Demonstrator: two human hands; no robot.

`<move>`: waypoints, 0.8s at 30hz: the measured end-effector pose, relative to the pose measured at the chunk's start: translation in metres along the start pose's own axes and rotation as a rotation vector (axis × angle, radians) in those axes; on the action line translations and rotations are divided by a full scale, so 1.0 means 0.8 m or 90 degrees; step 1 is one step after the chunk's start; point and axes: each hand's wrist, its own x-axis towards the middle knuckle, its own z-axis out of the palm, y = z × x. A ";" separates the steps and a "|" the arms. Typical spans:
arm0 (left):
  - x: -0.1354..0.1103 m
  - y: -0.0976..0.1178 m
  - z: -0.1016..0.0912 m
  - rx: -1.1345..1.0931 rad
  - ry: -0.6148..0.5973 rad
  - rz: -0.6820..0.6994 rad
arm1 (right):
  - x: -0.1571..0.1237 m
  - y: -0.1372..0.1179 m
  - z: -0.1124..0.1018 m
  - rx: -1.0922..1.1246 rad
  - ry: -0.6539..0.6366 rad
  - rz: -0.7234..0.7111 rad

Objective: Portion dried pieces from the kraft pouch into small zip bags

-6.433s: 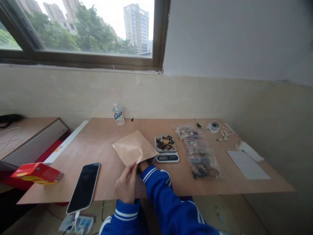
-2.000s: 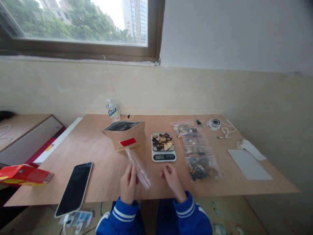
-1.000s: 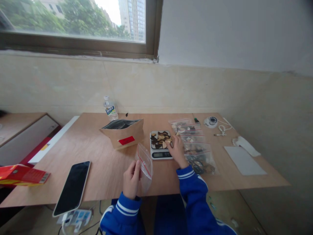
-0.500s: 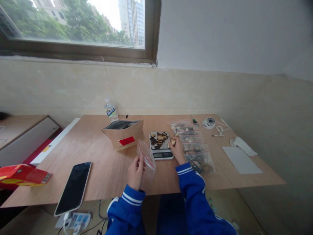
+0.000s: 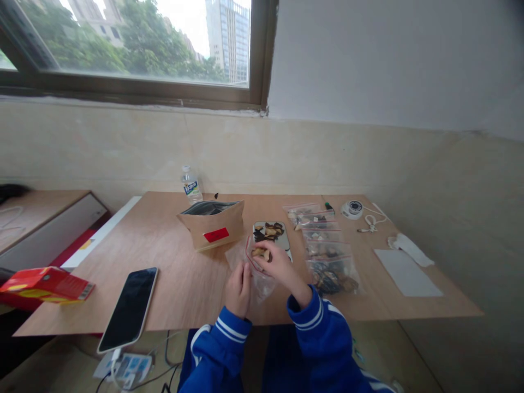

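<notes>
The dried slices (image 5: 261, 253) that the right hand (image 5: 279, 265) has taken from the scale (image 5: 285, 242) are now brought to the mouth of the small clear bag (image 5: 262, 287), while half a second ago this hand was at the right edge of the plate, apart from the bag. For the work in hand, I judge it means that the picking up is done for this portion and the putting in is just beginning. The thumb and fingers of the right hand are closed around the slices in a pinch; how many slices are there, I cannot tell. The left hand (image 5: 238, 290) has its fingers closed too, pressing the edge of the bag between thumb and forefinger, and the bag stands partly open, with its red strip near the slices. Both hands are close together in front of the scale, above the table (image 5: 184, 297). The right forearm comes in from the lower right, its wrist bent a little and the back of the hand up; the left one rises from below, thumb upward. More slices lie on the plate of the scale, whose display is hidden behind the right hand. The brown paper pouch (image 5: 219, 225) stands open to the left of the scale.
</notes>
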 end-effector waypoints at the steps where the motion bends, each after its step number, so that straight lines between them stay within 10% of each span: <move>1: -0.002 -0.003 0.001 -0.022 0.007 -0.010 | -0.002 0.000 -0.001 -0.008 -0.037 -0.005; 5: -0.005 -0.015 0.003 -0.079 0.035 -0.030 | -0.006 -0.002 -0.008 0.040 -0.110 -0.020; 12: -0.003 -0.024 -0.002 -0.094 0.077 -0.059 | 0.036 0.057 0.002 -0.219 0.132 -0.098; 17: -0.007 -0.023 -0.009 -0.082 0.066 -0.074 | 0.058 0.106 0.020 -0.518 0.044 -0.133; 24: -0.007 -0.027 -0.011 -0.108 0.079 -0.094 | 0.075 0.110 0.005 -0.551 -0.010 -0.184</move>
